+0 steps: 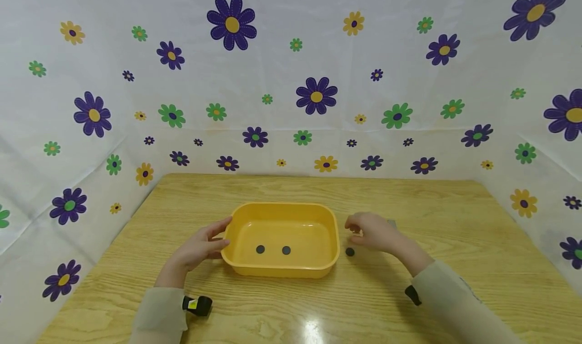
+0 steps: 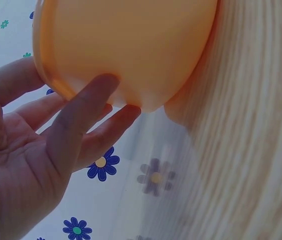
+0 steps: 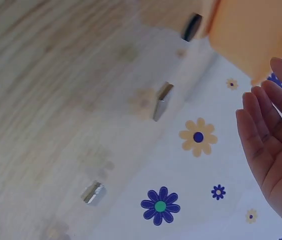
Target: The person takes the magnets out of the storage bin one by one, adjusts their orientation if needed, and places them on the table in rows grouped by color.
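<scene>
A yellow plastic tub point(image 1: 282, 272) stands on the table, with two dark round discs point(image 1: 260, 249) lying on its floor. At its left end is my left hand point(image 1: 202, 245); thumb and fingertips touch the outer wall and rim from outside, fingers mostly straight, as the left wrist view also shows. My right hand point(image 1: 370, 231) hovers just right of the tub, fingers loosely bent and holding nothing. Below it on the table, close to the tub's right end, lies another dark disc point(image 1: 350, 252), which shows edge-on in the right wrist view.
Two small flat silvery pieces, one nearer point(image 3: 92, 192) and one by the tub point(image 3: 163, 101), lie on the table in the right wrist view. A grey corner point(image 1: 392, 223) shows behind my right hand. White flower-printed cloth point(image 1: 273, 81) walls the wooden table point(image 1: 282, 308) at back and sides.
</scene>
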### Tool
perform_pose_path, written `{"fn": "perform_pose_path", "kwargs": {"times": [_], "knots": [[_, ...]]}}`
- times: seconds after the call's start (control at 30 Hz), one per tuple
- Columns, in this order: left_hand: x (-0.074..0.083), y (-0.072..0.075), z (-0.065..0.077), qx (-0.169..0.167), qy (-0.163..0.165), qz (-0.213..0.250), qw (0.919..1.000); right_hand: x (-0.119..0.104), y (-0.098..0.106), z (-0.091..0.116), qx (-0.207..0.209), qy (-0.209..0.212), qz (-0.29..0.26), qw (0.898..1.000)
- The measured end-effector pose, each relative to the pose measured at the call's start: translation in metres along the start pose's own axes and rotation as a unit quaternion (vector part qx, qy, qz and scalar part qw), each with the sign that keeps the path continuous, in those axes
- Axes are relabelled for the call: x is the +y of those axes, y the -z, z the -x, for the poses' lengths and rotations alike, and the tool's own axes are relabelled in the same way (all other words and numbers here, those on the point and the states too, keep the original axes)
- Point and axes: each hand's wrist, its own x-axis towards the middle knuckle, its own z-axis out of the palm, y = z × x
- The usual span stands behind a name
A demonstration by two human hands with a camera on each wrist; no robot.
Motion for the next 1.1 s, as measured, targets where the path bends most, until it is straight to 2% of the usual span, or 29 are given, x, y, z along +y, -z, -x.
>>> {"fn": "perform_pose_path", "kwargs": {"times": [0.2,0.37,0.6,1.1], "knots": [[0.001,0.001,0.001,-0.012,-0.006,0.002,0.9999,-0.010,0.009,-0.004,0.021,-0.008,-0.042,0.999],[0.001,0.002,0.001,-0.015,-0.008,0.002,0.9999,-0.022,0.011,-0.010,0.028,0.002,-0.075,0.997],[0.000,0.002,0.000,-0.013,-0.007,0.002,0.9999,-0.032,0.002,-0.023,0.029,0.035,-0.111,0.993],[0.001,0.001,0.000,-0.011,-0.005,0.003,0.9999,-0.047,-0.025,-0.056,-0.003,0.052,-0.162,0.985]]}}
